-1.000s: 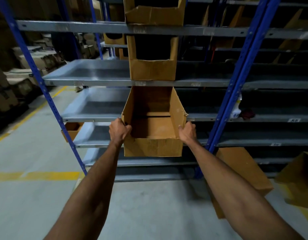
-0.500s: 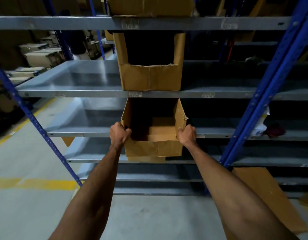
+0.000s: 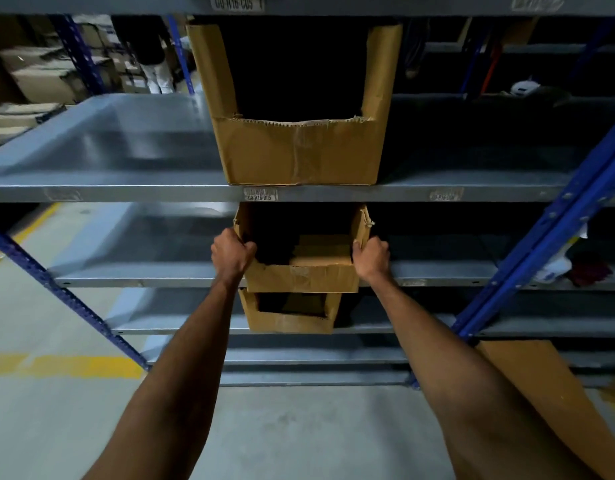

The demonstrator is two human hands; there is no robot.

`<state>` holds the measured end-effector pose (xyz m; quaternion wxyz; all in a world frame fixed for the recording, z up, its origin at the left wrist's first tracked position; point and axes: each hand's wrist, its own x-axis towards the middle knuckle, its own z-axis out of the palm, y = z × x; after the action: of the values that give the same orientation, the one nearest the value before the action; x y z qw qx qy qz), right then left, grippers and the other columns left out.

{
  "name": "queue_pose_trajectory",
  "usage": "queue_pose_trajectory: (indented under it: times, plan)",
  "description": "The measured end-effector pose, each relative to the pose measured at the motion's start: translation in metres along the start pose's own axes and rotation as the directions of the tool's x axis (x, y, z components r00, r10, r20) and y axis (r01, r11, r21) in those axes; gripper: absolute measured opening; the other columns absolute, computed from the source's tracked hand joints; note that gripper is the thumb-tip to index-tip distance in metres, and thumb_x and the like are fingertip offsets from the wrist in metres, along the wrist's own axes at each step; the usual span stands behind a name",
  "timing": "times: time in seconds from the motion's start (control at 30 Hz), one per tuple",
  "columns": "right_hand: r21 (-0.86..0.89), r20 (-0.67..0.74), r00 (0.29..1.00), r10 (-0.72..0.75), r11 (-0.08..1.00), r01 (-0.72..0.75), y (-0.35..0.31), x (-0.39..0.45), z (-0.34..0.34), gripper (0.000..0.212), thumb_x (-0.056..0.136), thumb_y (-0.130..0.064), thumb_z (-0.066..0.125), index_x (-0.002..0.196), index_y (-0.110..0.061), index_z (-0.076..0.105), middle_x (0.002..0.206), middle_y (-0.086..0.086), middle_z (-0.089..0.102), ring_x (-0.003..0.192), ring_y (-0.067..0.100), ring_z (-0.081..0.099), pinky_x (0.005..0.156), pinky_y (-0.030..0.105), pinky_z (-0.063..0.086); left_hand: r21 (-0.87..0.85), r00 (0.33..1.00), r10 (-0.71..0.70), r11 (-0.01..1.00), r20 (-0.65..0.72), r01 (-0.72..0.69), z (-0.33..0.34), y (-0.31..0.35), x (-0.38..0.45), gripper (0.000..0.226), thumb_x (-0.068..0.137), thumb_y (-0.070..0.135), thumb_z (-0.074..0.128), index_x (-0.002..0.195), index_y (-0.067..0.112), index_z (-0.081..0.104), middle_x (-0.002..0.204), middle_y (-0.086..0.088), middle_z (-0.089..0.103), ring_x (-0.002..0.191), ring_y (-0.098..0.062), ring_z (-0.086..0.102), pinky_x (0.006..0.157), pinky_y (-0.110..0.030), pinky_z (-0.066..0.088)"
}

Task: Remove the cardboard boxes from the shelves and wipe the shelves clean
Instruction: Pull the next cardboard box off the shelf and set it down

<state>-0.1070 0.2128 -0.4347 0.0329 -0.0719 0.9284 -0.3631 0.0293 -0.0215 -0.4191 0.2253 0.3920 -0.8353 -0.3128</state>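
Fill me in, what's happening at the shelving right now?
A person grips an open cardboard box by its side walls, left hand and right hand, at the front edge of a metal shelf. Another box sits on the shelf above, one more on the shelf below. No wiping cloth is in either hand.

Concrete floor (image 3: 39,420), grey, with a yellow painted line (image 3: 67,366) running across at left. Blue rack uprights (image 3: 541,244) slant at both sides. Stacked cartons (image 3: 39,77) in the far aisle, upper left. White object (image 3: 524,87) on a rear rack, upper right; identity unclear.
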Motion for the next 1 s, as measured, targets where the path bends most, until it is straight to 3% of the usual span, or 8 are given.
queue_pose_trajectory:
  times: [0.13, 0.3, 0.5, 0.63, 0.73, 0.8, 0.9, 1.0]
  plan:
    - [-0.014, -0.013, 1.000, 0.016, 1.000, -0.017, -0.006, 0.018, 0.007, 0.034, 0.103, -0.030, 0.052, 0.109, 0.002, 0.062, 0.112, 0.019, 0.059, 0.100, 0.033, 0.061, 0.069, 0.028, 0.036, 0.001, 1.000, -0.009, 1.000, 0.001, 0.009, 0.010, -0.003, 0.022, 0.013, 0.076, 0.013, 0.064, 0.071, 0.013, 0.052, 0.072, -0.009, 0.060, 0.072, -0.033, 0.065, 0.069, -0.044, 0.059]
    - [-0.028, -0.026, 0.999, 0.027, 0.999, -0.028, -0.012, 0.031, 0.015, 0.030, 0.103, -0.030, 0.051, 0.109, -0.003, 0.061, 0.104, 0.011, 0.053, 0.082, 0.018, 0.048, 0.056, 0.024, 0.033, -0.015, 1.000, 0.004, 1.000, 0.015, -0.004, 0.018, -0.006, 0.042, 0.013, 0.077, 0.014, 0.064, 0.071, 0.014, 0.053, 0.072, -0.008, 0.061, 0.070, -0.030, 0.065, 0.070, -0.044, 0.060]
    - [-0.032, -0.034, 0.998, 0.046, 0.998, -0.047, -0.009, 0.034, 0.023, 0.028, 0.102, -0.035, 0.052, 0.103, -0.008, 0.061, 0.105, 0.012, 0.058, 0.081, 0.019, 0.052, 0.054, 0.027, 0.035, -0.019, 1.000, 0.003, 1.000, 0.025, -0.003, 0.024, -0.011, 0.048, 0.013, 0.080, 0.016, 0.065, 0.073, 0.013, 0.055, 0.074, -0.008, 0.063, 0.072, -0.029, 0.065, 0.070, -0.043, 0.059]
    - [-0.044, 0.005, 0.997, 0.074, 0.996, -0.074, -0.003, 0.025, 0.023, 0.041, 0.100, -0.050, 0.050, 0.103, -0.011, 0.059, 0.105, 0.010, 0.057, 0.087, 0.022, 0.051, 0.071, 0.033, 0.043, -0.048, 0.995, -0.040, 0.998, 0.096, 0.045, 0.023, -0.015, 0.048, 0.013, 0.085, 0.024, 0.064, 0.082, 0.013, 0.056, 0.090, -0.014, 0.068, 0.082, -0.032, 0.066, 0.076, -0.045, 0.058]
    - [-0.341, -0.163, 0.981, -0.100, 0.939, 0.039, 0.000, -0.001, 0.020, 0.039, 0.101, -0.051, 0.046, 0.099, -0.014, 0.059, 0.089, 0.006, 0.062, 0.077, 0.024, 0.060, 0.065, 0.031, 0.041, -0.068, 0.982, 0.147, 0.985, -0.121, -0.156, 0.028, -0.022, 0.031, 0.041, 0.091, 0.030, 0.064, 0.120, 0.006, 0.049, 0.115, -0.018, 0.058, 0.105, -0.032, 0.056, 0.091, -0.044, 0.049]
    - [-0.467, -0.197, 0.929, -0.314, 0.863, 0.193, 0.002, -0.020, 0.022, 0.031, 0.102, -0.042, 0.047, 0.100, -0.014, 0.060, 0.075, 0.001, 0.062, 0.061, 0.018, 0.057, 0.055, 0.027, 0.036, -0.015, 0.910, 0.304, 0.947, -0.283, -0.321, 0.034, -0.021, 0.011, 0.045, 0.094, 0.027, 0.061, 0.130, 0.008, 0.041, 0.128, -0.020, 0.042, 0.116, -0.030, 0.042, 0.099, -0.039, 0.039]
    - [-0.569, -0.065, 0.849, -0.524, 0.718, 0.400, 0.004, -0.025, 0.035, 0.030, 0.094, -0.032, 0.057, 0.117, -0.013, 0.060, 0.080, 0.002, 0.062, 0.067, 0.017, 0.054, 0.057, 0.029, 0.043, 0.162, 0.809, 0.586, 0.802, -0.030, -0.575, 0.047, -0.013, -0.005, 0.049, 0.090, 0.020, 0.065, 0.131, 0.013, 0.038, 0.131, -0.017, 0.036, 0.116, -0.030, 0.042, 0.101, -0.042, 0.045]
    - [-0.608, 0.038, 0.801, -0.598, 0.622, 0.493, -0.007, -0.015, 0.040, 0.056, 0.084, -0.033, 0.070, 0.132, -0.009, 0.054, 0.104, 0.009, 0.064, 0.087, 0.020, 0.054, 0.073, 0.033, 0.047, 0.360, 0.715, 0.577, 0.618, 0.395, -0.698, 0.058, -0.004, -0.004, 0.063, 0.093, 0.039, 0.060, 0.144, 0.013, 0.034, 0.148, -0.015, 0.033, 0.134, -0.031, 0.038, 0.114, -0.045, 0.035]
